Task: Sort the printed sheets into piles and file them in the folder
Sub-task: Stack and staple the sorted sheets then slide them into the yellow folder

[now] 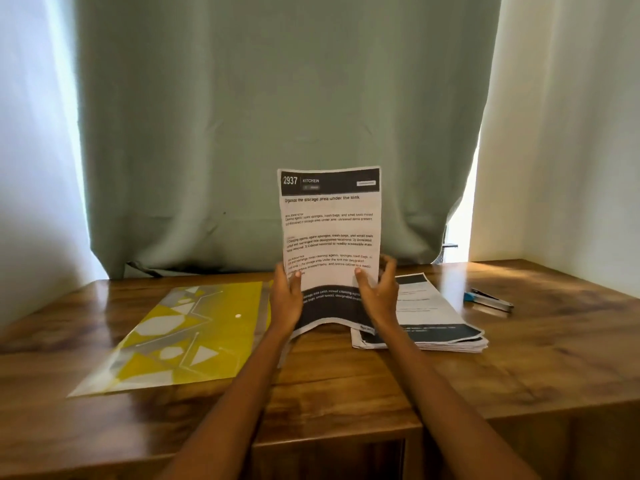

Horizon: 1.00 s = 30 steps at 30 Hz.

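I hold a printed sheet (329,223) upright above the middle of the desk; its black header reads "2937 KITCHEN". My left hand (286,295) pinches its lower left edge, thumb on the front. My right hand (379,289) grips the lower right edge, thumb on the front and fingers behind. The sheet's bottom edge curls toward me. A stack of printed sheets (440,320) lies flat just right of my right hand. A yellow and translucent folder (180,334) with white geometric shapes lies flat on the left.
The wooden desk (346,386) runs across the view, its front edge near me. A blue and metal stapler (488,299) lies at the back right. A green curtain (277,116) hangs behind the desk, with white walls on either side.
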Available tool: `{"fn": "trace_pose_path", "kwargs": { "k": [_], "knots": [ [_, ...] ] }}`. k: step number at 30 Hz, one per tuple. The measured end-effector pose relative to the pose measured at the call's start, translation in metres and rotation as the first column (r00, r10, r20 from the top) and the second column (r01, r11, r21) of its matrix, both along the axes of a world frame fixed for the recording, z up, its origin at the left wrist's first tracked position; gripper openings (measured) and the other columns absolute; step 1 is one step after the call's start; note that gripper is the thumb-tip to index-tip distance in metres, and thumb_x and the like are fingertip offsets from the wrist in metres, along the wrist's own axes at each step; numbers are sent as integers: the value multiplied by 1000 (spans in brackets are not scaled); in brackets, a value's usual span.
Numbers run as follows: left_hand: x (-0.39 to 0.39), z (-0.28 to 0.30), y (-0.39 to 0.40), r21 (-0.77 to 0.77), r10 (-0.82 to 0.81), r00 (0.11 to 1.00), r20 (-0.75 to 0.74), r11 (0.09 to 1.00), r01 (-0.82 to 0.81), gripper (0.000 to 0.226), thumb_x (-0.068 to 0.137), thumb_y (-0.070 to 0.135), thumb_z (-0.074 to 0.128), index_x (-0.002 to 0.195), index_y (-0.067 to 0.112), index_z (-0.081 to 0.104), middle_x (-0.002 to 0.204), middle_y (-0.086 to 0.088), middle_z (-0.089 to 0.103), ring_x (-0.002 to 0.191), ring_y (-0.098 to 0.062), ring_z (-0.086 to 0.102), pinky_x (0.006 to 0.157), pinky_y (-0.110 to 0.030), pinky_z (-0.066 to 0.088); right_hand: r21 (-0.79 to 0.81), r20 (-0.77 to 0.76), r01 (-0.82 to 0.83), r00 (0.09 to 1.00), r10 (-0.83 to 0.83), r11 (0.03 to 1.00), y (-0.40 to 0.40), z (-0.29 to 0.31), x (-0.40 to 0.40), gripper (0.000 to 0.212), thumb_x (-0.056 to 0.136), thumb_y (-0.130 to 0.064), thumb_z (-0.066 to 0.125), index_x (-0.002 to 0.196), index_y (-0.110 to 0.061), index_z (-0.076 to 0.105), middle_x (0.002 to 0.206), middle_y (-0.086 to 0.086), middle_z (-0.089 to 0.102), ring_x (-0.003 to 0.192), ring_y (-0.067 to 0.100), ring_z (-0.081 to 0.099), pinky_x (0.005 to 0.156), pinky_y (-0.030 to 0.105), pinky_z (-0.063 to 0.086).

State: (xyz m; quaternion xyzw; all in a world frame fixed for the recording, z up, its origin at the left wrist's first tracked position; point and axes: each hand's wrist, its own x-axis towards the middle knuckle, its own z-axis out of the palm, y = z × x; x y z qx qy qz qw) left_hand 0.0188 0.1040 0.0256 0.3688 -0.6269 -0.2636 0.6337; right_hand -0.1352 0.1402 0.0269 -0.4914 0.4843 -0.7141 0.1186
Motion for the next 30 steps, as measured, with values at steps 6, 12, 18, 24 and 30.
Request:
{"fn": "trace_pose_path", "kwargs": {
  "k": [6,12,18,24,30],
  "knots": [
    [1,10,4,-4,17,998,-67,1000,-17,31,98,11,42,125,-4,49,119,-19,59,108,-30,58,83,-32,48,-15,25,0,1000,0,1000,9,18,8,40,91,-18,59,127,-9,42,124,8,56,95,8,54,72,18,49],
    [6,-2,15,196,-111,990,-91,972,127,31,96,19,49,122,2,52,113,-15,63,102,-32,62,77,-38,54,100,-13,6,1000,-4,995,7,-6,6,40,93,-17,56,130,-9,42,129,12,55,107,21,58,74,21,49],
    [23,7,5,238,-11,999,-46,971,22,40,99,29,42,108,-3,63,108,-21,66,97,-33,63,79,-37,51,107,-252,30,968,-2,994,5,21,-3,34,94,-8,51,128,-2,48,126,16,57,115,29,55,88,31,48],
    [66,11,-24,155,290,840,458,905,-397,43,100,29,36,97,-6,61,106,-26,62,102,-40,57,82,-40,44,173,-64,-81,994,93,982,-1,61,-13,39,91,-4,55,129,-9,49,129,9,57,116,24,54,92,37,49],
    [100,-30,-37,351,-96,435,895,753,-557,71,73,54,62,128,13,44,131,-12,51,118,-35,49,100,-53,39,541,27,-224,968,249,811,-4,50,-9,44,87,5,54,129,-8,49,130,10,56,112,26,53,77,31,48]
  ]
}}
